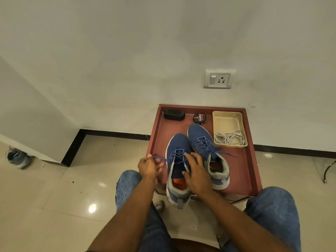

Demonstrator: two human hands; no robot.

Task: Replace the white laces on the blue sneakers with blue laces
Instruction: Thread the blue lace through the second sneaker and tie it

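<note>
Glossy floor tiles (54, 188) under you, knees in jeans either side of a low red tray table (251, 160) pushed against a white wall. Nearest: your left hand (148, 166) pinches the free end of the blue lace (161, 159) and draws it out left from the near sneaker (177, 171); your right hand (195, 171) rests over that shoe's tongue and collar, fingers spread and lightly curled, bracing it. Looks like you're tightening the last rows on this shoe. Keep the right hand pressing down so the shoe doesn't slide off the table edge; its heel already overhangs. Pull the lace in line with the eyelet, not upward, then match both ends before tying. Just beyond, touching toe-side, the second sneaker (205, 142) is already laced blue, ends loose to the right. Further right, the cream tray (227, 120) holds the coiled white laces (229, 138). At the back edge: polish tin (199, 118) and black brush (174, 114). Wall socket (219, 79) above.
</note>
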